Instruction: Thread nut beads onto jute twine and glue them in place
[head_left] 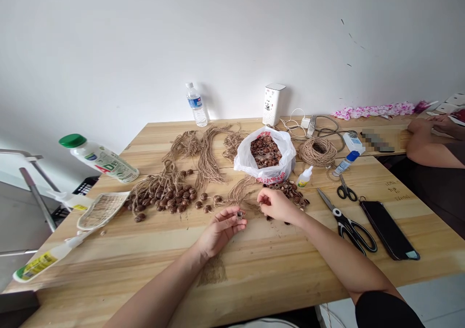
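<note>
My left hand [221,228] holds a small, dark, hollow nutshell piece [240,215] between thumb and fingers, just above the table. To its right, my right hand [276,205] is closed in a pinch by the loose shell pile [290,191]; what its fingertips hold, if anything, is hidden. Behind the right hand stands a white plastic bag [240,159] full of brown shells [266,151]. Strands of twine [241,190] lie between the hands and the bag. Left of them is a heap of whole brown nuts [174,199] with twine tied to them.
Large scissors [350,226], small scissors [346,191], a phone [390,231] and a small glue bottle [304,177] lie on the right. A twine coil [317,152] sits behind. A woven tray [103,210] and a larger glue bottle [47,260] are left. Another person's arm [432,144] rests far right.
</note>
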Motion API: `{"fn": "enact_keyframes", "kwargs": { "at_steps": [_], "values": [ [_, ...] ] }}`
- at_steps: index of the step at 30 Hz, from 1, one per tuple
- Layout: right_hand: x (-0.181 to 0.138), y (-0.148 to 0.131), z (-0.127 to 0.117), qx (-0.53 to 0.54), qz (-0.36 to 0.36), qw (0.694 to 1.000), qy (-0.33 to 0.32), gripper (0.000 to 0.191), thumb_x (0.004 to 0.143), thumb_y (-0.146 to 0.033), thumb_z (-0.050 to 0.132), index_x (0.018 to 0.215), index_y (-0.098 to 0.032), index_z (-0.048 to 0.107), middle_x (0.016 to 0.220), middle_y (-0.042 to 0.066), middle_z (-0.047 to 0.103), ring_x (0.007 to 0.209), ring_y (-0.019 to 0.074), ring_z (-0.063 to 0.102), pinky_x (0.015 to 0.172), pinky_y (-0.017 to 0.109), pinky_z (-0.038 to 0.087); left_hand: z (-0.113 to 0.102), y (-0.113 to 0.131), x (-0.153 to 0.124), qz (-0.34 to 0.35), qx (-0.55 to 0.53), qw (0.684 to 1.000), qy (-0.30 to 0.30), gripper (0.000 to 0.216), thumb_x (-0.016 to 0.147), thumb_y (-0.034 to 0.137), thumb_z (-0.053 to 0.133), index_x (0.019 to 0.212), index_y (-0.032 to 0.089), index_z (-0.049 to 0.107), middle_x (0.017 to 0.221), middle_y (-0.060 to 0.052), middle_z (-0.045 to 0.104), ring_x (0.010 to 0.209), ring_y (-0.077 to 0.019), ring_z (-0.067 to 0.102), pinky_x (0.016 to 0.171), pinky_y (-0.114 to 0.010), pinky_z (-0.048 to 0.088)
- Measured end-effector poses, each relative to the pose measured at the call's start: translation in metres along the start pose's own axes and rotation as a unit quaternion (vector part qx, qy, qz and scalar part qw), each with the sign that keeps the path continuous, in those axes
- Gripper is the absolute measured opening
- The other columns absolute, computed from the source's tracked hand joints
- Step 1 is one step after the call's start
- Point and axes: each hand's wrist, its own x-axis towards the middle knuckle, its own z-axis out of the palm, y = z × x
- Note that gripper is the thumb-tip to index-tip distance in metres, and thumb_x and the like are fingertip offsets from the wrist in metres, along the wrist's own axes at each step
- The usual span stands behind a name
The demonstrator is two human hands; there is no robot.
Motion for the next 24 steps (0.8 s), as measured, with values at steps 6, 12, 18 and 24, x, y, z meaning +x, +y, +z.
{"fn": "enact_keyframes", "kwargs": {
  "at_steps": [6, 12, 18, 24],
  "values": [
    [0.008, 0.009, 0.004, 0.251, 0.134, 0.959, -0.007, 0.016, 0.074, -0.006, 0.049, 0.083, -0.019, 0.042, 0.066, -0.002, 0.062, 0.056, 0.0134, 0.065, 0.044, 0.018, 0.047, -0.001, 0.0, 0.001, -0.004, 0.003, 1.0, 0.007, 0.027, 0.068, 0.013, 0.072, 0.093, 0.017, 0.065, 0.089, -0.004, 0.069, 0.079, -0.0186, 0.067, 0.08, -0.034, 0.049],
    [0.01, 0.001, -0.002, 0.363, 0.194, 0.91, -0.048, 0.018, 0.076, -0.014, 0.05, 0.087, -0.021, 0.037, 0.062, 0.0, 0.066, 0.056, 0.0159, 0.066, 0.043, 0.02, 0.049, -0.002, -0.001, 0.0, -0.006, 0.0, 1.0, 0.009, 0.028, 0.067, 0.012, 0.072, 0.094, 0.017, 0.065, 0.089, -0.004, 0.069, 0.08, -0.0183, 0.067, 0.079, -0.033, 0.049],
    [-0.001, -0.013, 0.011, 0.312, 0.149, 0.93, -0.128, 0.012, 0.08, -0.019, 0.048, 0.089, -0.019, 0.04, 0.057, -0.003, 0.063, 0.041, 0.0106, 0.058, 0.035, 0.015, 0.037, -0.001, -0.001, 0.001, -0.001, -0.015, 1.0, 0.009, 0.028, 0.066, 0.013, 0.073, 0.093, 0.016, 0.066, 0.087, -0.005, 0.07, 0.087, -0.0228, 0.067, 0.081, -0.034, 0.048],
    [-0.015, -0.019, 0.038, 0.011, -0.016, 1.0, 0.011, 0.008, 0.077, -0.018, 0.053, 0.084, -0.018, 0.049, 0.058, -0.002, 0.059, 0.046, 0.0105, 0.053, 0.045, 0.019, 0.035, -0.001, -0.001, 0.002, 0.008, -0.017, 1.0, -0.003, 0.025, 0.07, 0.011, 0.07, 0.094, 0.016, 0.065, 0.084, -0.006, 0.072, 0.089, -0.0214, 0.067, 0.086, -0.035, 0.047]
  ]
}}
